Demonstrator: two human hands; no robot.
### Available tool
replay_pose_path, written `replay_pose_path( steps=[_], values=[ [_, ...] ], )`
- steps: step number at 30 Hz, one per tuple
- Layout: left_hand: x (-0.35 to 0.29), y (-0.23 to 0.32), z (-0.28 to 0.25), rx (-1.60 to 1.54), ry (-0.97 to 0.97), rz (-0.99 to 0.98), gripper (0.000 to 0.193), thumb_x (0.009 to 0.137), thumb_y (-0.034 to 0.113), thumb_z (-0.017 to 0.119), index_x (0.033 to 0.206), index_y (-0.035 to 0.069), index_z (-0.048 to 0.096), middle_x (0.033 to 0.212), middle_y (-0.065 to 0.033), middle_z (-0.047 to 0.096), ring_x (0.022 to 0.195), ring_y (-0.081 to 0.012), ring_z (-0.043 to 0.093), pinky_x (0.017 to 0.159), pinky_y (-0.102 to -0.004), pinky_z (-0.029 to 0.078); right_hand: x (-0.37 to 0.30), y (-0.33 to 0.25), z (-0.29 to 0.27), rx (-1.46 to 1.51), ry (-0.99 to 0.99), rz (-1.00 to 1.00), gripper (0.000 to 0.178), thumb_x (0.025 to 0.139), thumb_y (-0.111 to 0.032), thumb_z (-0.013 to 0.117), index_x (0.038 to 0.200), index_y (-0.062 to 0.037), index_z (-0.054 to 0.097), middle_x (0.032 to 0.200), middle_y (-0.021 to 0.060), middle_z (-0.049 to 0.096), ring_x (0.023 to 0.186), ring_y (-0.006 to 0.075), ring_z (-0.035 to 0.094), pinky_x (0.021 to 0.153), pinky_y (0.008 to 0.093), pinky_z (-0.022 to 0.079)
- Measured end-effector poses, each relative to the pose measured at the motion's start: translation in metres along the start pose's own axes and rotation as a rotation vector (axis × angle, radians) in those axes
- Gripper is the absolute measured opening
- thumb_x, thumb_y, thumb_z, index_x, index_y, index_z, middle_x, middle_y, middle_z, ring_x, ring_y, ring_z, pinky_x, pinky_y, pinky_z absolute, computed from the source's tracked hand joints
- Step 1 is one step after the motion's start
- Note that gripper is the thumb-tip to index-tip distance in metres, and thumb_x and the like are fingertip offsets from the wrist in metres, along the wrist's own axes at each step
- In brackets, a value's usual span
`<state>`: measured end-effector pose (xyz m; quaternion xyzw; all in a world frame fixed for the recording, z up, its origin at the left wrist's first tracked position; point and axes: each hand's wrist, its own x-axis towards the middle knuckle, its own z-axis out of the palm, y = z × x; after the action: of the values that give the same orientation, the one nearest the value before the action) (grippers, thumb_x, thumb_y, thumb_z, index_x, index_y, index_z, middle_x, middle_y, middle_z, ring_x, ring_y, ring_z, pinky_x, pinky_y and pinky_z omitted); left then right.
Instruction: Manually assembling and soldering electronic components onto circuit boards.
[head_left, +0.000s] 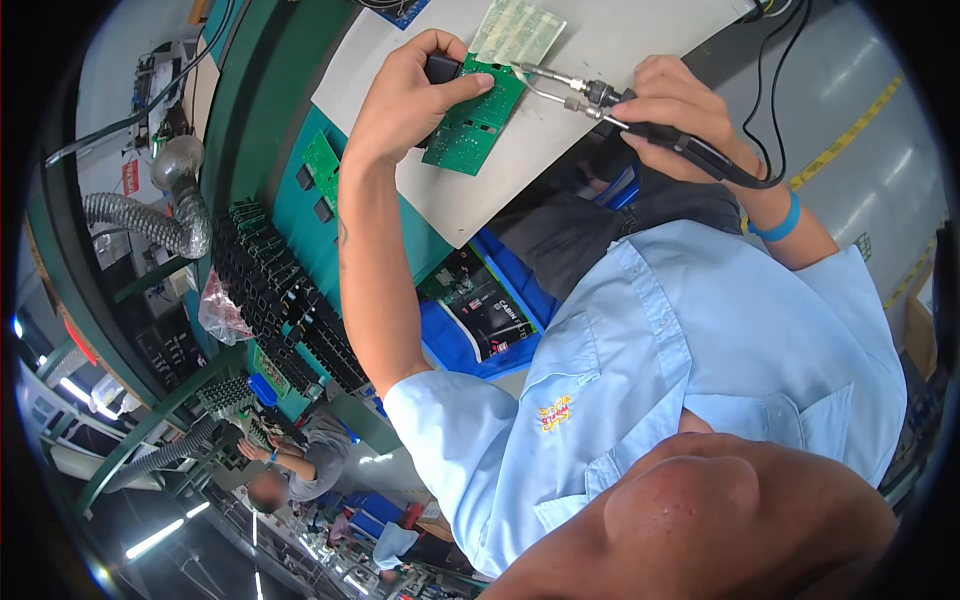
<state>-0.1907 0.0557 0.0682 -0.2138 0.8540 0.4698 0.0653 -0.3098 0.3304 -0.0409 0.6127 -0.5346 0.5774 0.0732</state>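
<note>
My left hand (400, 105) grips a green circuit board (462, 148), its thumb lying on the board's face. A black block-shaped part (442, 68) sits at the board's edge under my curled fingers. Behind the board's far end is a pale panel with whitish strips (515, 32); I cannot tell whether the two are joined. My right hand (685, 105) is closed around the black handle of a soldering iron (690, 150) with a thin metal feed tube beside its shaft. The iron's tip and the tube's end meet close to the board's far edge; contact is unclear.
Under my hands lies a white work surface (560, 150). Another green board (322, 165) rests on the green mat, near rows of black parts (265, 270). A blue bin (440, 340) is below. Left stands a silver extraction hose (135, 210). A co-worker (320, 455) works farther off.
</note>
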Motion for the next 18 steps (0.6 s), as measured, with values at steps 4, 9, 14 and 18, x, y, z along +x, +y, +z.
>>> replay_pose_path(
  steps=[4, 9, 14, 18],
  values=[
    [0.0013, -0.0031, -0.0009, -0.044, -0.005, -0.025, 0.023, 0.083, 0.008, 0.083, 0.098, 0.007, 0.065, 0.082, -0.0028, 0.063, 0.066, -0.0101, 0.058, 0.058, -0.022, 0.049, -0.0079, -0.0012, 0.0038, -0.018, -0.07, 0.034, 0.038, 0.074, 0.004, 0.076, 0.112, -0.0052, 0.077, 0.091, 0.004, 0.068, 0.084, 0.0212, 0.057, 0.085, 0.0336, 0.047],
    [0.0003, -0.0047, -0.0016, -0.049, 0.002, -0.023, 0.023, 0.083, 0.008, 0.083, 0.098, 0.008, 0.066, 0.082, -0.0032, 0.064, 0.065, -0.0097, 0.058, 0.058, -0.0213, 0.048, -0.0041, -0.001, 0.0055, -0.053, -0.093, 0.026, 0.039, 0.073, 0.004, 0.077, 0.111, -0.0064, 0.078, 0.091, 0.0028, 0.068, 0.084, 0.0208, 0.056, 0.086, 0.034, 0.046],
    [-0.0002, -0.0044, 0.0004, -0.061, 0.001, -0.012, 0.023, 0.083, 0.008, 0.083, 0.098, 0.008, 0.066, 0.082, -0.0033, 0.064, 0.065, -0.0098, 0.058, 0.057, -0.021, 0.048, -0.002, -0.0015, 0.0055, -0.076, -0.11, 0.022, 0.039, 0.072, 0.004, 0.077, 0.11, -0.0064, 0.078, 0.092, 0.0029, 0.067, 0.084, 0.0208, 0.056, 0.086, 0.0337, 0.046],
    [0.0006, -0.0039, 0.0017, -0.055, 0.006, -0.001, 0.022, 0.083, 0.008, 0.083, 0.097, 0.008, 0.066, 0.082, -0.0035, 0.065, 0.064, -0.0099, 0.058, 0.057, -0.021, 0.047, -0.0033, -0.001, 0.0053, -0.083, -0.108, 0.019, 0.039, 0.072, 0.004, 0.077, 0.11, -0.0066, 0.078, 0.093, 0.0031, 0.067, 0.083, 0.0207, 0.056, 0.086, 0.0338, 0.045]
  ],
)
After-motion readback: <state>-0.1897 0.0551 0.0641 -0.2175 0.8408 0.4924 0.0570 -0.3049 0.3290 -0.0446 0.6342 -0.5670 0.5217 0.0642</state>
